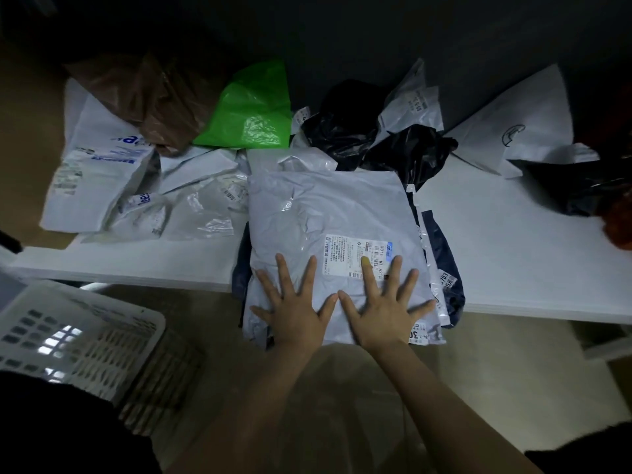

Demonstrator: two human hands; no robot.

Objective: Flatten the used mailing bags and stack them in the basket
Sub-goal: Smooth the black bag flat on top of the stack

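Dim room, dark wall (pixel 376 35) behind a white bench (pixel 513 241). Fingers (pixel 286 277) of the left hand (pixel 295 314) straight and spread wide, pressed flat on a grey mailing bag (pixel 321 206), curled round nothing. Fingers (pixel 370 277) of the right hand (pixel 383 311) splayed the same way on the same bag, forefinger lying across the printed shipping label (pixel 345 254), thumb tips of the two hands almost meeting.

Grey mailing bag lying smooth at the near edge of the bench, overhanging it toward the person, topmost on a small pile of flattened bags; beneath it a dark navy bag (pixel 444 254) showing along the right side, with white labelled edges between.

Farther back, loose and crumpled: clear bags (pixel 201 206) and white bags with blue print (pixel 102 155) to the left, a brown bag (pixel 154 97), a green bag (pixel 253 111), black bags (pixel 345 124) in the middle, a large white bag (pixel 513 131) and another black one (pixel 581 189) to the right.

On the floor (pixel 496 371) at lower left, well apart from the hands, a white slotted basket (pixel 136 319); inside, its perforated base and walls in plain view, light coming through some holes.
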